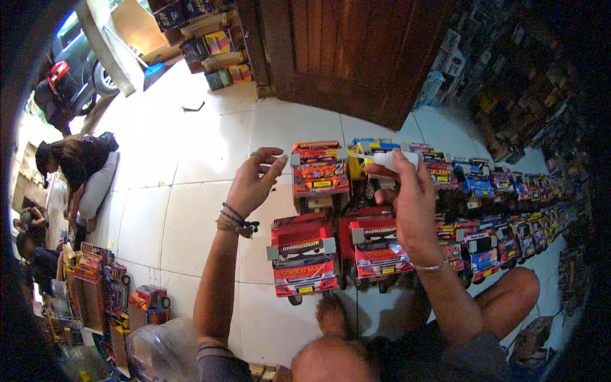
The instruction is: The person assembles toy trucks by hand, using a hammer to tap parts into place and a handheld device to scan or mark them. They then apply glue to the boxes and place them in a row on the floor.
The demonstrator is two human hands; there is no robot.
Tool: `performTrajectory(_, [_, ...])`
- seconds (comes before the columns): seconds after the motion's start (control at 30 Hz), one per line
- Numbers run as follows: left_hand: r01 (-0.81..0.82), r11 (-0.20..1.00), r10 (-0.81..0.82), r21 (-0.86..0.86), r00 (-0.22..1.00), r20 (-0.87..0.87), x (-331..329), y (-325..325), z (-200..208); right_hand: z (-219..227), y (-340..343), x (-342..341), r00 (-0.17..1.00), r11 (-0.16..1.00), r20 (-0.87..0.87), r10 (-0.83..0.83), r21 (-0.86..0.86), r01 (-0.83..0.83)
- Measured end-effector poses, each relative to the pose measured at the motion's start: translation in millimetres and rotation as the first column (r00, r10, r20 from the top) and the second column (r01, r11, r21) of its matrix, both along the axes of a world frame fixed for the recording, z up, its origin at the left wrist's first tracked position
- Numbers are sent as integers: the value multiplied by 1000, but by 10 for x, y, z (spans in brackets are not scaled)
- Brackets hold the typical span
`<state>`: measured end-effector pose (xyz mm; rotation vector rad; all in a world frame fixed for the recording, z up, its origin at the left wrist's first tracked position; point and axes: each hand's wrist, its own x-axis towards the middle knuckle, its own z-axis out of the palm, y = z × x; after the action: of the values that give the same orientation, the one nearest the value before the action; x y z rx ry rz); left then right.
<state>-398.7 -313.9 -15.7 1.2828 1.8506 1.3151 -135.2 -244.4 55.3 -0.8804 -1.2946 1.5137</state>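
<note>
My right hand [410,197] is wrapped round a small white squeeze bottle [407,159] with a long thin nozzle pointing left. The nozzle's tip is close to the upper right corner of a red and orange toy truck [318,173]. On that truck's other side is my left hand [254,181], thumb and forefinger pinched together by the grey side flap. Whatever those fingertips hold is too small to make out. Nearer to me stand two red toy trucks, one on the left [302,258] and one beside it [379,248], both with grey side flaps.
Two rows of colourful toy trucks [480,248] run off to the right on white floor tiles [203,210]. A wooden door [363,57] stands at the back. Bottom left are a plastic bag [162,350] and more toy trucks [149,299]. Someone bends over [86,169] at far left.
</note>
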Motion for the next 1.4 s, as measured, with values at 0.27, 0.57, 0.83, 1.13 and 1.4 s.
performTrajectory(0.27, [185,971,-179,-149,982,55,-173,325,-36,-332,182,-357,996,994,41,75,-82,-72])
performTrajectory(0.57, [209,969,-182,-133,965,190,-245,399,-92,-560,162,-432,961,987,275,-10,155,-34])
performTrajectory(0.83, [214,971,-175,-111,942,288,-245,401,-74,-548,136,-454,925,971,375,-64,239,-29])
performTrajectory(1.13, [197,970,-148,-141,943,298,-249,410,-78,-543,106,-465,943,959,331,-43,280,-54])
performTrajectory(1.4, [204,968,-153,-150,943,295,-247,407,-68,-582,136,-480,928,966,367,-64,257,-35])
